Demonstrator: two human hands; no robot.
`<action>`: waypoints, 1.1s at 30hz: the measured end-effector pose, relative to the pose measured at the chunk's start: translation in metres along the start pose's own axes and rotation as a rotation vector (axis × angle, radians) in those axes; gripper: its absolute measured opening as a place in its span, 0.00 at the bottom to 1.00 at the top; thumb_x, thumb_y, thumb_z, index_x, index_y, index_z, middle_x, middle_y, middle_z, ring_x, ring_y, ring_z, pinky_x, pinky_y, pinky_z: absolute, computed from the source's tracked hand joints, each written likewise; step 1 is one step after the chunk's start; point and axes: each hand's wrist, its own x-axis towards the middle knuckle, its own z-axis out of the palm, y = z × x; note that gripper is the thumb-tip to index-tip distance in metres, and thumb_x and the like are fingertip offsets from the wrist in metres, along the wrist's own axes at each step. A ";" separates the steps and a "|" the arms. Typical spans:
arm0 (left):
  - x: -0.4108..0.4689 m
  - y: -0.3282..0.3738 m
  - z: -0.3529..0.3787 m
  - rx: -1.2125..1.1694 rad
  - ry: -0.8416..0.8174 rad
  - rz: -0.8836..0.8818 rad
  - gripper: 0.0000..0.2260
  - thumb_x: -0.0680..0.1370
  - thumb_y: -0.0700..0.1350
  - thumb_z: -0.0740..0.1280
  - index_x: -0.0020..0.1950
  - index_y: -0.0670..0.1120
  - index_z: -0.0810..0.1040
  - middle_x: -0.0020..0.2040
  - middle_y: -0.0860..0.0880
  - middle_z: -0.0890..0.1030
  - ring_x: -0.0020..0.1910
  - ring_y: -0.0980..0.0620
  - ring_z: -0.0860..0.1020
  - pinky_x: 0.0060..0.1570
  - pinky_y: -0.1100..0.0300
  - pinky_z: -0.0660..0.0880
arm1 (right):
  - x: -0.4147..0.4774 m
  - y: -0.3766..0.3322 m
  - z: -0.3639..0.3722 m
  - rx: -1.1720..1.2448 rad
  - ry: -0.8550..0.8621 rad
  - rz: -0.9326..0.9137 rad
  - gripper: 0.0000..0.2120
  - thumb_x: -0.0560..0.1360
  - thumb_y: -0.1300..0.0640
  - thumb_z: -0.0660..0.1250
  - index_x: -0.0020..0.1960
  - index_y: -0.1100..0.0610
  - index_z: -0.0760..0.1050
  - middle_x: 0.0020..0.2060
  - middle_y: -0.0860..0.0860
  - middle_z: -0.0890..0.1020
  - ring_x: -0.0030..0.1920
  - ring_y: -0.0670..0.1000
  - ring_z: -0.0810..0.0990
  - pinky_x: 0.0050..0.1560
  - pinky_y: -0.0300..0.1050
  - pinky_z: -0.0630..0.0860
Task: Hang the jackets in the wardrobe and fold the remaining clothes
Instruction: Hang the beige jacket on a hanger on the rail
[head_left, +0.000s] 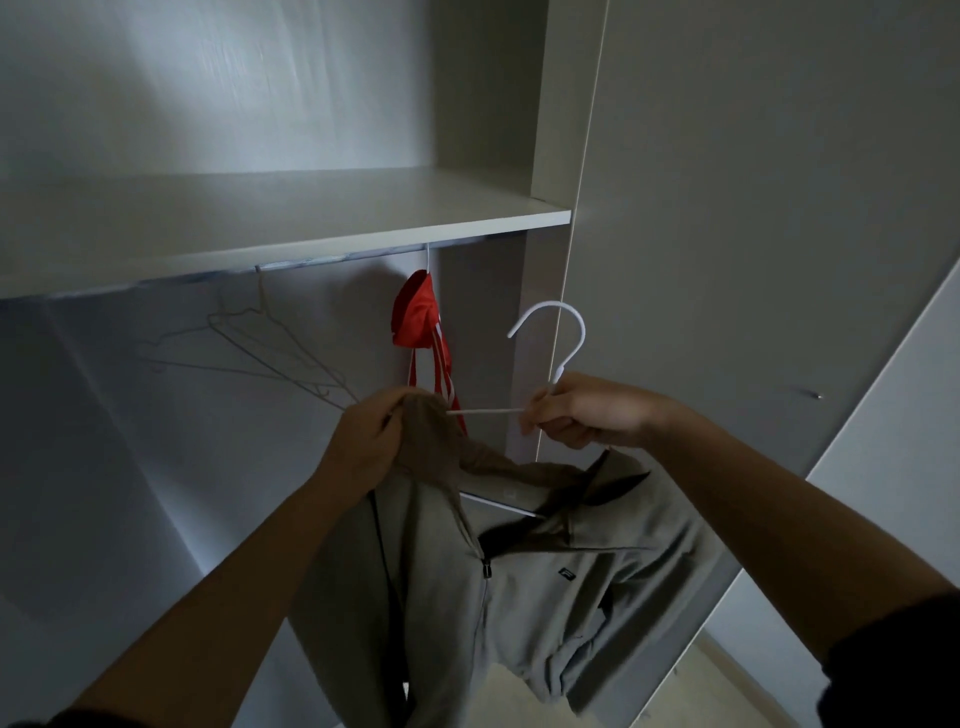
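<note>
A grey zip jacket hangs in front of me, partly draped over a white hanger. My right hand grips the hanger just below its hook. My left hand pinches the jacket's shoulder fabric at the hanger's left arm. Behind them a red jacket with white stripes hangs from the wardrobe rail. The lower part of the grey jacket runs out of view.
Empty wire hangers hang on the rail to the left. A white shelf sits just above the rail. The wardrobe's side panel and a door stand to the right.
</note>
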 end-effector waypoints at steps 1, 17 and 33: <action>0.003 -0.002 -0.001 -0.034 0.027 -0.009 0.12 0.80 0.34 0.59 0.60 0.38 0.78 0.55 0.43 0.80 0.56 0.50 0.77 0.56 0.70 0.69 | 0.002 -0.001 -0.002 0.014 0.008 0.004 0.12 0.80 0.63 0.59 0.41 0.60 0.79 0.25 0.47 0.61 0.23 0.44 0.58 0.21 0.35 0.55; 0.040 0.016 0.046 -1.102 0.202 -0.893 0.10 0.79 0.46 0.61 0.48 0.43 0.79 0.38 0.46 0.83 0.36 0.49 0.81 0.38 0.57 0.78 | 0.034 -0.002 -0.017 -0.276 0.253 -0.054 0.15 0.78 0.57 0.63 0.34 0.52 0.79 0.18 0.45 0.69 0.20 0.44 0.65 0.21 0.35 0.62; 0.091 -0.152 0.050 0.479 0.123 -0.464 0.11 0.77 0.41 0.63 0.60 0.43 0.75 0.61 0.43 0.74 0.62 0.44 0.71 0.58 0.53 0.69 | 0.165 0.031 0.010 -0.189 0.198 0.158 0.14 0.81 0.56 0.58 0.38 0.56 0.74 0.26 0.49 0.69 0.19 0.41 0.66 0.18 0.32 0.60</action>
